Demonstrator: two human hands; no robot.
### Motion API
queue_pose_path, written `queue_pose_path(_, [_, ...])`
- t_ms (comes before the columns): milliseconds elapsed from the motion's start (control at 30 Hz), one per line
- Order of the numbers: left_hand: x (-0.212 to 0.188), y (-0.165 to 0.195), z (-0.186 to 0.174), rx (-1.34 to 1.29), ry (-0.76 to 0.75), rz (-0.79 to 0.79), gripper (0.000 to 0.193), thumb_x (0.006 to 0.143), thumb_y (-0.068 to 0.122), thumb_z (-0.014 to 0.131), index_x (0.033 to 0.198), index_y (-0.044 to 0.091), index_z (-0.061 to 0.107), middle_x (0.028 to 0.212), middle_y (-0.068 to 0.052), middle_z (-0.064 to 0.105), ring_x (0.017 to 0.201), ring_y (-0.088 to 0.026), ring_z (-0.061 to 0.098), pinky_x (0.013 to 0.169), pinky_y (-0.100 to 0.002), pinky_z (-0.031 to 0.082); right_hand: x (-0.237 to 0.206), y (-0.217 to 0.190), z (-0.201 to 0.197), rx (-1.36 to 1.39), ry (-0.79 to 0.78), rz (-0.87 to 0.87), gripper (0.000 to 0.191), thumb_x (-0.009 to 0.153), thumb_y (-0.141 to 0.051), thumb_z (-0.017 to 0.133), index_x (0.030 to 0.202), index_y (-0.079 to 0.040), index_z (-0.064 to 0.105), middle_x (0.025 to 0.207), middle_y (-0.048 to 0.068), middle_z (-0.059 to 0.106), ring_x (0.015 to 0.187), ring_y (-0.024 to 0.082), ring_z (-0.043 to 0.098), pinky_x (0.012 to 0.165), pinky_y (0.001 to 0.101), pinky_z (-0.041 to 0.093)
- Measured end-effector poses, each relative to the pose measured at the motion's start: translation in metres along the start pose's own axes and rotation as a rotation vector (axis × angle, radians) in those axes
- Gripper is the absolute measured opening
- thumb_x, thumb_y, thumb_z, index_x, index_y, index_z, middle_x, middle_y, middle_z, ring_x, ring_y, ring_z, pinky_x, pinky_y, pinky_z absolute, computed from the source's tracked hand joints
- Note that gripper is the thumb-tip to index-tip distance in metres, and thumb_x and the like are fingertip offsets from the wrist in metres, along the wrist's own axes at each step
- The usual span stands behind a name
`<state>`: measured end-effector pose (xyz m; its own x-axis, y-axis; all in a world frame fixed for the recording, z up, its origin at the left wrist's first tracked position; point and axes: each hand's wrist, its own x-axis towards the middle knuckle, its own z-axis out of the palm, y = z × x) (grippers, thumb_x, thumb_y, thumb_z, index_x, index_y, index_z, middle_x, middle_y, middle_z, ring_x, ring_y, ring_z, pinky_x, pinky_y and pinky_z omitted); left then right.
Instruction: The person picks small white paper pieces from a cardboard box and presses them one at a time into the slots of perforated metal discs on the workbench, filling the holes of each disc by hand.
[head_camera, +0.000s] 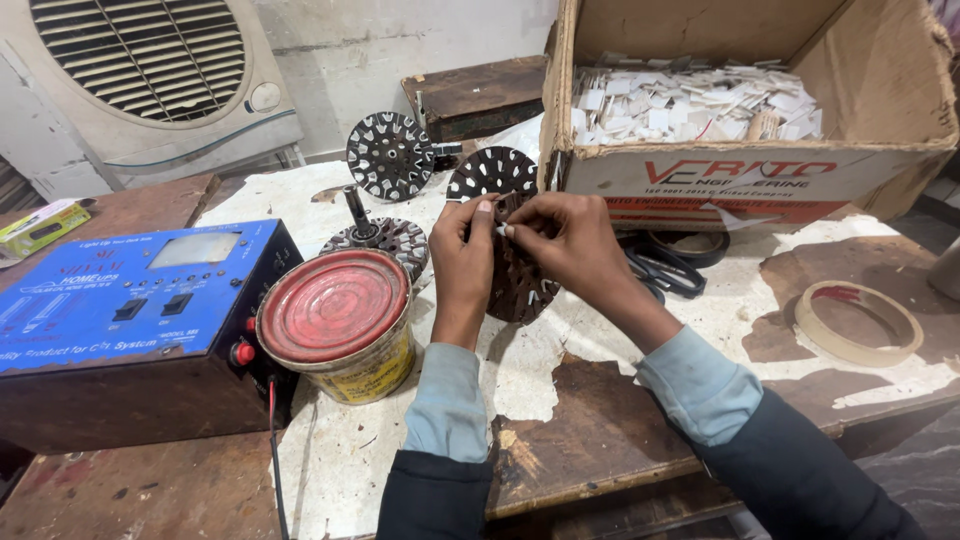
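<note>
Both hands are working mid-worktop on a slotted metal disc (518, 285), propped upright. The left hand (463, 262) is gripping the disc's left rim, thumb on top. The right hand (565, 240) is pinching a small white paper strip (500, 231) at the disc's upper edge. A red-lidded tin (338, 322) is sitting just left, more discs (389, 155) behind it, and a cardboard box (760, 180) of paper pieces at the far edge.

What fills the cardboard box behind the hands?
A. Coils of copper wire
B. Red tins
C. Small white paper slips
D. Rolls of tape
C: the box holds a heap of small white slips; the only tape roll and red-lidded tin lie out on the bench.
</note>
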<state>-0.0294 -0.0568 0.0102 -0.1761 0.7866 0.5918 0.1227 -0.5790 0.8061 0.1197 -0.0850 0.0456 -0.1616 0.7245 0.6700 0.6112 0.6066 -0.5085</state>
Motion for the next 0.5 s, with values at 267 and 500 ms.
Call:
queue_pose_path(267, [-0.0033,0.0056,0.0045,0.04,0.016,0.063,0.025,0.099,0.015,0.061,0.105,-0.003,0.077,0.087,-0.011,0.065,0.075,-0.018,0.064,0.068,-0.032,0.051,-0.0051,-0.0072,-0.0001,0.042,0.047,-0.078,0.013,0.086,-0.008,0.078,0.096,0.0,0.079,0.086,0.012,0.079,0.071,0.016,0.076,0.065,0.0295,0.059])
queue_pose_path(500, [-0.0038,0.0101,0.0024,0.092,-0.001,0.074,0.026,0.1,0.016,0.057,0.107,-0.001,0.076,0.089,-0.009,0.066,0.076,-0.018,0.066,0.069,-0.032,0.053,0.0017,0.0005,-0.0017,-0.136,0.042,-0.148,0.018,0.082,-0.015,0.086,0.094,-0.004,0.078,0.089,0.009,0.077,0.077,0.016,0.077,0.069,0.0299,0.063])
